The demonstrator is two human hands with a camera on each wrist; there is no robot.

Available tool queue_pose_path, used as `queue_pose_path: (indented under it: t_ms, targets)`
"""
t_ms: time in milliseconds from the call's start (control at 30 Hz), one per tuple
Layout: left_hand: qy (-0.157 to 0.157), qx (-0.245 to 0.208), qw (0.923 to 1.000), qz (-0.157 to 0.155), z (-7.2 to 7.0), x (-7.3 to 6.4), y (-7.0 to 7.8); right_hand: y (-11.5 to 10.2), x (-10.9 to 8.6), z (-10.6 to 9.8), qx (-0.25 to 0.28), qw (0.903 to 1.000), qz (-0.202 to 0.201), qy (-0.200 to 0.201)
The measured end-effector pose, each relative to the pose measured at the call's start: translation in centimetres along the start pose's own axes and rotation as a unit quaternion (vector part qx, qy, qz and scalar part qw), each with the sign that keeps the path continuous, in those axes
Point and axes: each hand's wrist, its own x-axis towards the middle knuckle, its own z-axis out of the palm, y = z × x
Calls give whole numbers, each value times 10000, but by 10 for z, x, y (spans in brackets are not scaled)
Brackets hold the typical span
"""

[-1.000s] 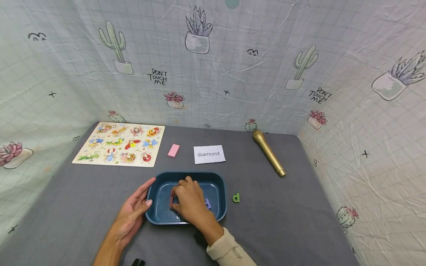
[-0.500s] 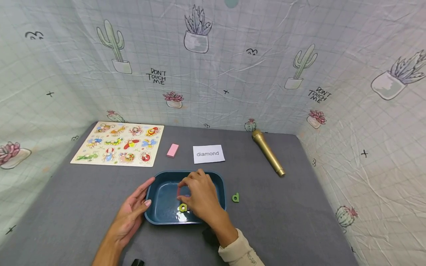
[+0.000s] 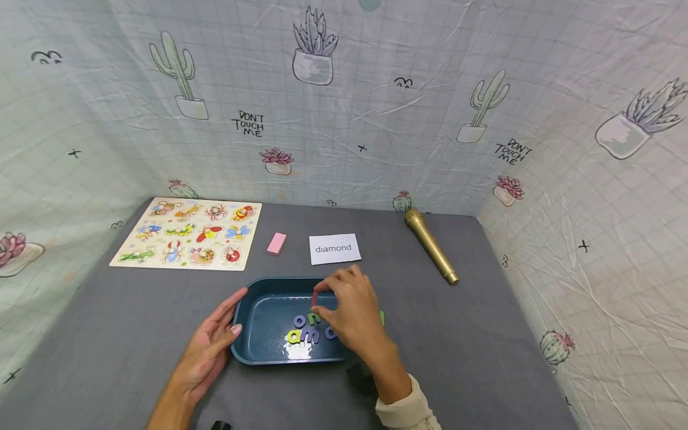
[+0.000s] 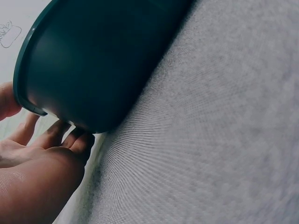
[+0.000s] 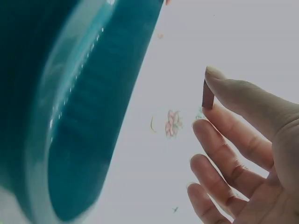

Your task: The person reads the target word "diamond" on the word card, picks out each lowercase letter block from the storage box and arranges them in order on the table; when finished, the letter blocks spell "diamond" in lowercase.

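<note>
A dark blue tray [image 3: 269, 358] stands on the table, with several coloured plastic letters lying in it. Among them are a yellow-green "a" [image 3: 293, 337], a purple "m" [image 3: 309, 335], a purple "o" [image 3: 299, 322] and a partly covered green "n" [image 3: 314, 318]. Thumb and forefinger of my right hand [image 3: 352, 313] pinch a thin red bar-shaped piece [image 5: 208, 95], held above the tray; its other fingers are loosely spread. My left hand [image 3: 206, 352] rests against the tray's left end, fingers extended and touching the rim and outer wall. The right hand hides the tray's right part.
Behind the tray lie a white card [image 3: 335, 248] reading "diamond" and a pink block [image 3: 276, 244]. An insect puzzle board [image 3: 188, 233] is at back left, a gold microphone [image 3: 432, 246] at back right. A green letter [image 3: 382, 318] right of the tray is mostly hidden.
My right hand has lifted the red piece from the tray's middle and carried it right and away from me, uncovering several letters. The left hand stays at the tray's left end.
</note>
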Motion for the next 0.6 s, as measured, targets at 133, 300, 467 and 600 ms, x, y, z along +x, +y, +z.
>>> queue_pose_path:
  t_ms: [133, 300, 467, 600]
  targets:
    - [16, 25, 10000, -56, 1, 1, 1, 10, -4, -7, -6, 9998, 133, 137]
    - [32, 50, 10000, -64, 2, 0, 1, 25, -12, -13, -27, 9988, 432, 244]
    - [26, 63, 10000, -48, 3, 0, 1, 43, -21, -19, -101, 9967, 720, 369]
    - [7, 50, 10000, -27, 3, 0, 1, 58, -27, -22, -141, 9954, 812, 487]
